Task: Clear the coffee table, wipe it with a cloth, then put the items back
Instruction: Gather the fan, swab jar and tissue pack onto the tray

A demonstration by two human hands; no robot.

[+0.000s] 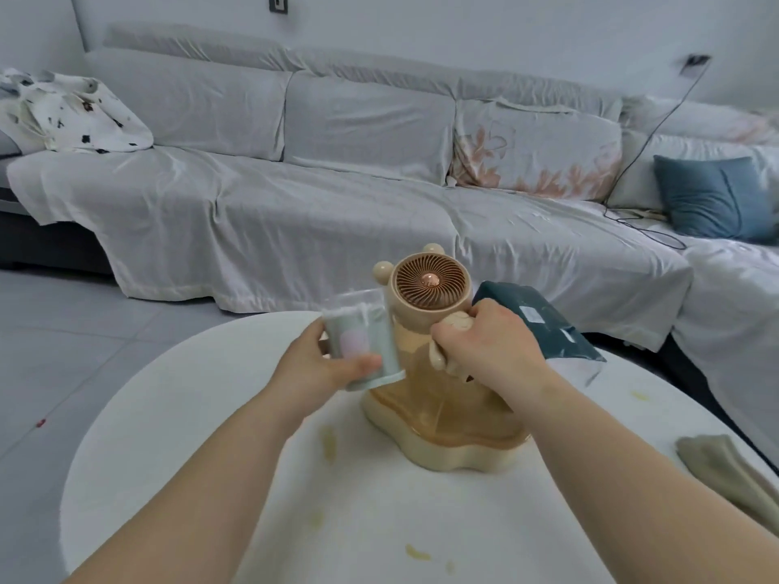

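A beige bear-shaped desk fan point(438, 419) stands on the white oval coffee table point(177, 436), its round grille facing me. My right hand point(484, 343) is closed around the fan's side arm, just below the grille. My left hand point(320, 364) grips a pale green box with a clear lid point(362, 335), tilted and lifted off the table to the left of the fan. A dark teal packet point(543, 326) lies behind my right hand. An olive cloth point(729, 469) lies at the table's right edge. Yellowish smears point(329, 440) mark the tabletop.
A long sofa point(337, 204) under a pale sheet runs behind the table, with a blue cushion point(712, 196), a floral pillow point(535, 149) and a black cable point(640, 149) at its right end. Grey tiled floor point(63, 351) lies to the left.
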